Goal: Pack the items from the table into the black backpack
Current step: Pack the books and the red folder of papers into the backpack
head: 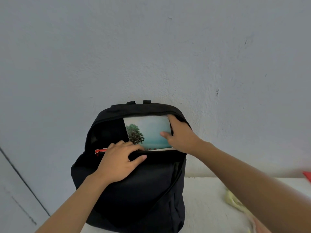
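Note:
The black backpack (134,190) stands upright on the table against the wall, its main compartment unzipped. A book (149,130) with a green tree on a pale blue cover sticks halfway out of the opening. My right hand (181,135) grips the book's right edge, thumb on the cover and fingers behind it. My left hand (117,162) holds the front lip of the opening, fingers curled over the edge and thumb on the outside. A red-and-white item (101,150) shows inside the bag at the left, mostly hidden.
The white table (207,199) runs to the right of the bag. A pale yellow, blurred thing (234,200) lies on it beside my right forearm. A red object (307,176) peeks in at the right edge. A grey wall rises directly behind the bag.

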